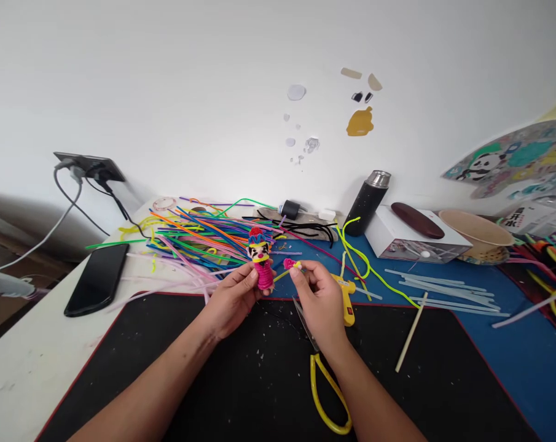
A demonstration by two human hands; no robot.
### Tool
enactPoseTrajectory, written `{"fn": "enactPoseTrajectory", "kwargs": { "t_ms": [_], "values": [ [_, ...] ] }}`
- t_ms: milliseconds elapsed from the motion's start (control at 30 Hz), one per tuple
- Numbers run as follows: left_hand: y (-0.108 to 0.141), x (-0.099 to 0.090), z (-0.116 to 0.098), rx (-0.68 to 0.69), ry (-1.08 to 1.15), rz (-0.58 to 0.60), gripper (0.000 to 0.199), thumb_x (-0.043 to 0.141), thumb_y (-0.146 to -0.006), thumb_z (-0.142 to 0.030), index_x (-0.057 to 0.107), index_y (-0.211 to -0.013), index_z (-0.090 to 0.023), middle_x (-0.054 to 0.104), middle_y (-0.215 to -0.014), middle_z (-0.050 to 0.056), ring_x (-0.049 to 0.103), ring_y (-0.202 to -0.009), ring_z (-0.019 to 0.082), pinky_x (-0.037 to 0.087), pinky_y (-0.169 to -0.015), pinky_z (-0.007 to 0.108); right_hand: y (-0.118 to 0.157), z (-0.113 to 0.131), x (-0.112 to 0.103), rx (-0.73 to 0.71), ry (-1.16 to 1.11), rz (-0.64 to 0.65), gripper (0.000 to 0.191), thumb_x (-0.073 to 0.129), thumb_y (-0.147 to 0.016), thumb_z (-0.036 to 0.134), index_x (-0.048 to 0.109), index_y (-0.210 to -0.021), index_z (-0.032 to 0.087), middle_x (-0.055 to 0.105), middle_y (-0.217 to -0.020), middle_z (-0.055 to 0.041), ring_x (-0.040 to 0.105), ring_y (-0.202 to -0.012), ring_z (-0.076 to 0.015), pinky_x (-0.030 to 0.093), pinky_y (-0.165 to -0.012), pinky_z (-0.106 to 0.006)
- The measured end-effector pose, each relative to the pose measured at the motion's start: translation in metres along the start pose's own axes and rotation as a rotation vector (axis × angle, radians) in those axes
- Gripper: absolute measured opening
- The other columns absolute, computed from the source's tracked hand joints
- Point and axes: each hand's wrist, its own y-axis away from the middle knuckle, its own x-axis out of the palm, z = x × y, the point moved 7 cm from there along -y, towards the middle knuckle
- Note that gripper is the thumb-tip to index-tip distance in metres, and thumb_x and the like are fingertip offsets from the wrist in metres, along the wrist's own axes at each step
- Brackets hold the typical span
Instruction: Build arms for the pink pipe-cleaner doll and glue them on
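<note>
My left hand (235, 299) is closed round the magenta body of a small pipe-cleaner doll (263, 274). The doll stands upright, with a black and white face, a yellow band and a blue and red top. Just to its right, my right hand (321, 301) pinches a small magenta piece (289, 263) with a yellow end between thumb and fingers. Doll and piece are apart. Below my right hand lie scissors (321, 393) with yellow handles, partly hidden by my wrist. A yellow glue gun (348, 304) rests behind that hand.
Colourful pipe cleaners (199, 232) are heaped behind my hands. At the left lies a phone (97, 279). A black flask (367, 202), white box (413, 236) and basket (478, 230) stand at the back right. Glue sticks (448, 288) and a wooden stick (411, 331) lie right.
</note>
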Motion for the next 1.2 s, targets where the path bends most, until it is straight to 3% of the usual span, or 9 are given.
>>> {"fn": "enactPoseTrajectory", "kwargs": {
  "t_ms": [300, 833, 1033, 1200],
  "values": [
    [0.002, -0.003, 0.004, -0.006, -0.041, -0.035, 0.035, 0.092, -0.078, -0.036, 0.082, -0.105, -0.016, 0.074, -0.092, 0.007, 0.062, -0.082, 0.019, 0.051, -0.079, 0.030, 0.007, 0.011, 0.002, -0.101, 0.136, 0.042, 0.024, 0.069, -0.096, 0.045, 0.071, -0.098, 0.021, 0.053, -0.058, 0.0059, 0.050, -0.054, -0.0147, 0.039, -0.057, -0.028],
    [0.004, 0.004, 0.013, -0.083, -0.026, 0.026, 0.033, 0.095, -0.074, -0.039, 0.081, -0.090, -0.013, 0.071, -0.082, 0.005, 0.060, -0.076, 0.016, 0.050, -0.077, 0.028, 0.009, 0.013, 0.005, -0.126, 0.197, 0.046, 0.021, 0.070, -0.097, 0.043, 0.072, -0.097, 0.022, 0.057, -0.059, 0.0041, 0.054, -0.055, -0.0154, 0.036, -0.056, -0.028],
    [0.005, 0.004, 0.017, -0.116, 0.038, 0.011, 0.043, 0.098, -0.071, -0.036, 0.080, -0.105, -0.018, 0.072, -0.087, 0.003, 0.063, -0.074, 0.013, 0.053, -0.073, 0.024, 0.009, 0.013, 0.004, -0.126, 0.195, 0.035, 0.023, 0.070, -0.097, 0.044, 0.072, -0.097, 0.021, 0.057, -0.059, 0.0046, 0.053, -0.054, -0.0149, 0.037, -0.055, -0.028],
    [0.005, 0.003, 0.020, -0.129, 0.037, 0.022, 0.040, 0.097, -0.072, -0.037, 0.077, -0.101, -0.018, 0.073, -0.089, 0.002, 0.065, -0.075, 0.012, 0.054, -0.073, 0.024, 0.011, 0.015, 0.005, -0.133, 0.187, 0.030, 0.023, 0.070, -0.097, 0.045, 0.072, -0.096, 0.022, 0.059, -0.059, 0.0037, 0.055, -0.054, -0.0153, 0.038, -0.054, -0.027]
  ]
}}
